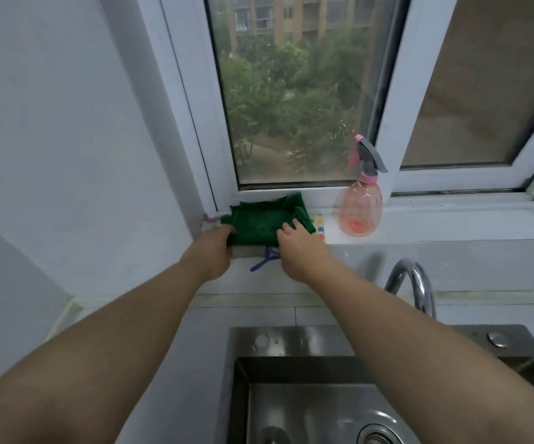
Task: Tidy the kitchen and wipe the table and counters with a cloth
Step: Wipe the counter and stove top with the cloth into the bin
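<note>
A white-framed window fills the upper middle, its glass looking onto green trees and a tan apartment block (the daylight outside is soft and grey). To its right a second sash stands at an angle to it. A plain pale wall runs down the left side. Beneath the window lies a pale sill, and below that a light tiled strip. The grey counter holds a steel sink, with a curved chrome faucet behind it.

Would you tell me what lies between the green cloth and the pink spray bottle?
A small white card with coloured squares, seen in the head view.
</note>
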`<state>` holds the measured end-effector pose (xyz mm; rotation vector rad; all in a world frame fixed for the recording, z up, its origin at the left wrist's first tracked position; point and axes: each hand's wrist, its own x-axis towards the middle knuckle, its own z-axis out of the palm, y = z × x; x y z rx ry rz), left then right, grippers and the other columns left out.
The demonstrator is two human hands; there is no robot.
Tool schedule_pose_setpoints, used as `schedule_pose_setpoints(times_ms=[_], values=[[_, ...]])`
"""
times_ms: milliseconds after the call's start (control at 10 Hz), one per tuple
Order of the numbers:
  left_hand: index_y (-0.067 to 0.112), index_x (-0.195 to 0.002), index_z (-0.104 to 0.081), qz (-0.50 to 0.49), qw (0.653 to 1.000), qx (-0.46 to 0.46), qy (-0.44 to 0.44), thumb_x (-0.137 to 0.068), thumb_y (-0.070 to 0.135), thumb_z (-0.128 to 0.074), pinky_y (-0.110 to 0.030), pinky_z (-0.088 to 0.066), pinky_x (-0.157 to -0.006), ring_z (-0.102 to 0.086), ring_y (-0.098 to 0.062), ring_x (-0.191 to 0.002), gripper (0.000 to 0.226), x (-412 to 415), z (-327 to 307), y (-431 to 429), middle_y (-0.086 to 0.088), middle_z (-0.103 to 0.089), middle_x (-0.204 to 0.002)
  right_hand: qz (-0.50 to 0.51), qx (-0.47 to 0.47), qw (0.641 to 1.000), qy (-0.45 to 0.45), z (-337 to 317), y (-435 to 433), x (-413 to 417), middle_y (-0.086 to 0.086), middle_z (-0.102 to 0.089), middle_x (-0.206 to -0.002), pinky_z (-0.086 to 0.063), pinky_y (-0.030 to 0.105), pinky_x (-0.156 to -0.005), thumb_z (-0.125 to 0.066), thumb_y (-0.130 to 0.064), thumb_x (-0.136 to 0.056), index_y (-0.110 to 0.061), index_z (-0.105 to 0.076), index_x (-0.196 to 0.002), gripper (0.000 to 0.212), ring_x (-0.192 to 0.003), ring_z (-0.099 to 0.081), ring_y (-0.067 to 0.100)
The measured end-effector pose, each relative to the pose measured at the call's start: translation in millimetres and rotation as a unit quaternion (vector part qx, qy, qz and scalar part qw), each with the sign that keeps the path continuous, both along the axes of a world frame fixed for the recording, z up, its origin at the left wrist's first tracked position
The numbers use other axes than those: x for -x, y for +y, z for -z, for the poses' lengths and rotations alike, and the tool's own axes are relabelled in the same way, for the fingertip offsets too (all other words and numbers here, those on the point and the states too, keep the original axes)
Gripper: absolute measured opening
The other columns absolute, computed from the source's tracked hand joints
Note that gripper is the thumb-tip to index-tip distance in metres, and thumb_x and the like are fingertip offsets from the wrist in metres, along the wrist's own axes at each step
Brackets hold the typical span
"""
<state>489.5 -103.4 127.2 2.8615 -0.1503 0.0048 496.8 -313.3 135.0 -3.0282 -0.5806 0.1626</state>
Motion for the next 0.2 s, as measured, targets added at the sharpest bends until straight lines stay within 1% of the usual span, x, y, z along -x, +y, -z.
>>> schedule_pose_setpoints(times_ms=[100,200], values=[[0.011,-0.132,-0.054,-0.015,1.0,0.012,-0.007,-0.096,0.013,-0.055,-0.029,-0.048,-0.085,-0.061,-0.031,-0.105,0.036,-6,-3,-2,-0.015,-0.063,-0.121,0.011,-0.024,0.999,0.018,-5,-1,-5,0.005,-0.035,-0.155,-0.032,0.055,-0.113,-0.05,-0.017,-0.097,-0.013,-0.041,-0.145,0.05,-0.15,-0.015,0.027],[0.008,-0.129,-0.053,-0.022,0.999,0.007,-0.038,-0.093,0.007,-0.055,-0.033,-0.044,-0.1,-0.052,-0.033,-0.125,0.035,4,-4,-9,-0.019,-0.053,-0.135,0.026,-0.085,0.996,0.019,-18,-8,1,0.002,-0.021,-0.163,-0.027,0.057,-0.116,-0.05,-0.015,-0.096,-0.017,-0.03,-0.154,0.061,-0.152,-0.006,0.026]])
